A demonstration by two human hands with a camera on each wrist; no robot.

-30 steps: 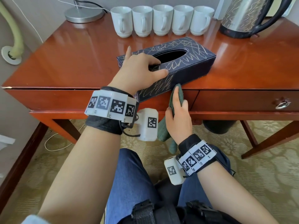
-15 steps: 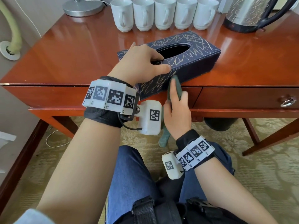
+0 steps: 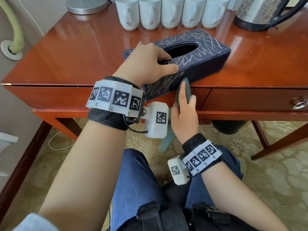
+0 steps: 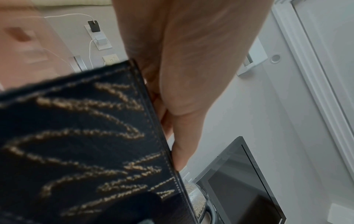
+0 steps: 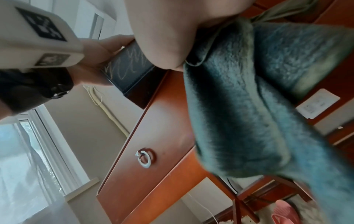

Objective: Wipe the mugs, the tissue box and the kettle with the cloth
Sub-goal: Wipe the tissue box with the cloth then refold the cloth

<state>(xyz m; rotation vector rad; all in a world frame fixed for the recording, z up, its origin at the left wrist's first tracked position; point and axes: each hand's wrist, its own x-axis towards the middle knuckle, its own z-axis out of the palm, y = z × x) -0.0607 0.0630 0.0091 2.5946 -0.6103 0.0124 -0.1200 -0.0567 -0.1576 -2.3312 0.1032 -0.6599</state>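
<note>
Here, head view: the tissue box [image 3: 191,59], dark navy with gold scribble stitching, sits at an angle at the front edge of the red-brown wooden desk [image 3: 75,55], one corner overhanging the drawer front. Left hand [image 3: 148,62] lies over the box's near-left end, fingers curled onto the top by the oval opening, thumb laid along the near top edge: gripping the box. Right hand [image 3: 184,114] is below the desk edge, fingers extended upward, pressing the green cloth [image 3: 187,90] against the box's near side face; the cloth's tail hangs below the hand towards the lap. Five white mugs [image 3: 168,12] stand in a row at the back of the desk, handles towards the camera, well apart from the box. The steel kettle [image 3: 260,14] with black handle stands at the back right. A silver lamp base [image 3: 86,5] is at the back left. A ring pull [image 3: 299,104] shows on the right drawer.

Left wrist view: the box's patterned side [image 4: 86,144] fills the lower left, blurred. The left hand's fingers [image 4: 182,91] run down along the box's stitched edge, touching it. Part of the kettle [image 4: 197,200] and a dark screen [image 4: 239,189] show behind.

Right wrist view: the cloth [image 5: 249,106] is bunched under the right palm [image 5: 172,30] and hangs across the frame; how the fingers lie is hidden. The left hand [image 5: 99,51] holds the box end [image 5: 130,65] at the desk edge.
</note>
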